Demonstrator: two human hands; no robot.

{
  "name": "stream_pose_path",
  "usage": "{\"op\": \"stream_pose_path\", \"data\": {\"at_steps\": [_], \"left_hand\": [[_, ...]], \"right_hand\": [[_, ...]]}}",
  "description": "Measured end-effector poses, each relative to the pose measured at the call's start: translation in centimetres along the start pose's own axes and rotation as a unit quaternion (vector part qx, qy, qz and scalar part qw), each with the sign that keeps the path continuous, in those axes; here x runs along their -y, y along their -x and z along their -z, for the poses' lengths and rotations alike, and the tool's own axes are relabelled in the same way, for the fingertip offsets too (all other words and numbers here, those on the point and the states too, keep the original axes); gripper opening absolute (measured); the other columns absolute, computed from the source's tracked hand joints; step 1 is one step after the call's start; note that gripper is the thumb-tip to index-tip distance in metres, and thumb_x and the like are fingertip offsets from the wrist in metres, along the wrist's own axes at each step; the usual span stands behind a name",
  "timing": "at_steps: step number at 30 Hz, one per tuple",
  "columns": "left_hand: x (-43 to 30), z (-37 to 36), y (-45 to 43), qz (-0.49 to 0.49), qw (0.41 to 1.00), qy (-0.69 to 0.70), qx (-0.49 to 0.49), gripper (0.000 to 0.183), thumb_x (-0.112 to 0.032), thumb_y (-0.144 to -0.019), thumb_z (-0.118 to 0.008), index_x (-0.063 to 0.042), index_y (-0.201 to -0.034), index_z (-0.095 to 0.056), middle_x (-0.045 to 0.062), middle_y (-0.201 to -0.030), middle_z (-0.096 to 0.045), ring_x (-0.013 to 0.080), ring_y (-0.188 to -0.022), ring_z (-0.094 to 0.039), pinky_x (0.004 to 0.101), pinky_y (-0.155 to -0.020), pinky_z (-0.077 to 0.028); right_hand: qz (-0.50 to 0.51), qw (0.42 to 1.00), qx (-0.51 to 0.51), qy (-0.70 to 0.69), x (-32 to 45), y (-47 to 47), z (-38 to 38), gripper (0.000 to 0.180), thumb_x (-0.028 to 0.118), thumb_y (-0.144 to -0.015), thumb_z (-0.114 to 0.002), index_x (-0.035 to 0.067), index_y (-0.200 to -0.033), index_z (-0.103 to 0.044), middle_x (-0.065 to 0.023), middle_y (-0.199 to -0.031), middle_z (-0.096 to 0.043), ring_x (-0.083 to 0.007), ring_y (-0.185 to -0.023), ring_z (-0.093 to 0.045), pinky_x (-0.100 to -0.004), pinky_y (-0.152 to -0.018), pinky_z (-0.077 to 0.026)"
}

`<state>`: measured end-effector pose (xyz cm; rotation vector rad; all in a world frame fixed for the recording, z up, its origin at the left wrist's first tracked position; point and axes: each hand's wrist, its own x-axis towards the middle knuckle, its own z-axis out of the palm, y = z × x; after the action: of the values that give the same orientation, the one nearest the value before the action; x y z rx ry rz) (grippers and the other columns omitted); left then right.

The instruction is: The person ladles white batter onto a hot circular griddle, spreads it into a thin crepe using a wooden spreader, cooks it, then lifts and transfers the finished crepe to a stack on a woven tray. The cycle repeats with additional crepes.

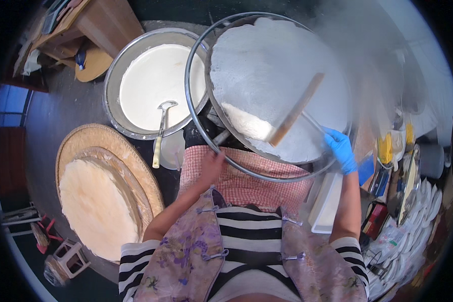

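My right hand, in a blue glove, is closed round the thin handle of a wooden batter spreader. The spreader's long blade lies across a large round griddle, its lower end beside a mound of white batter. A thin pale layer covers much of the griddle, and steam veils its right part. Bare and blurred, my left hand is at the metal ring round the griddle; its grip cannot be made out. To the left, a ladle rests in a metal basin of white batter.
A stack of thin round flatbreads lies on a woven round tray at the left. A white rectangular container stands below my right hand. Plastic bags and tools crowd the right side. A plastic stool is at the lower left.
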<state>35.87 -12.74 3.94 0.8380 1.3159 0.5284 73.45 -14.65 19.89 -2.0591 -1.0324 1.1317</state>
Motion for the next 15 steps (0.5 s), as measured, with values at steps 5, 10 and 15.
{"op": "stream_pose_path", "data": {"at_steps": [5, 10, 15], "left_hand": [[1.1, -2.5, 1.8, 0.022, 0.988, 0.156, 0.004, 0.017, -0.02, -0.091, -0.051, -0.004, -0.093, -0.056, 0.004, -0.083, -0.059, 0.0117, -0.072, -0.056, 0.0252, -0.064, -0.048], [-0.6, 2.6, -2.1, -0.015, 0.989, 0.13, 0.062, 0.019, -0.021, -0.091, -0.052, -0.002, -0.094, -0.055, 0.007, -0.086, -0.061, 0.0137, -0.074, -0.06, 0.0261, -0.063, -0.051], [-3.1, 5.8, -5.1, 0.017, 0.984, 0.147, 0.1, 0.021, -0.022, -0.091, -0.052, -0.001, -0.093, -0.055, 0.009, -0.084, -0.063, 0.0151, -0.071, -0.062, 0.0267, -0.065, -0.051]], "right_hand": [[0.059, 0.971, 0.158, 0.169, 0.9, -6.5, 0.4, 0.029, 0.025, -0.083, -0.061, 0.001, -0.098, -0.066, -0.0049, -0.083, -0.066, -0.0111, -0.074, -0.057, -0.0279, -0.072, -0.047], [0.098, 0.938, 0.203, 0.264, 8.9, -12.3, -6.6, 0.027, 0.027, -0.081, -0.061, 0.004, -0.094, -0.068, -0.0055, -0.074, -0.064, -0.0125, -0.068, -0.056, -0.0286, -0.067, -0.046], [0.165, 0.923, 0.26, 0.23, 18.1, -16.2, -19.0, 0.03, 0.03, -0.08, -0.063, 0.005, -0.095, -0.068, -0.0067, -0.072, -0.063, -0.0114, -0.062, -0.055, -0.0293, -0.06, -0.045]]}}
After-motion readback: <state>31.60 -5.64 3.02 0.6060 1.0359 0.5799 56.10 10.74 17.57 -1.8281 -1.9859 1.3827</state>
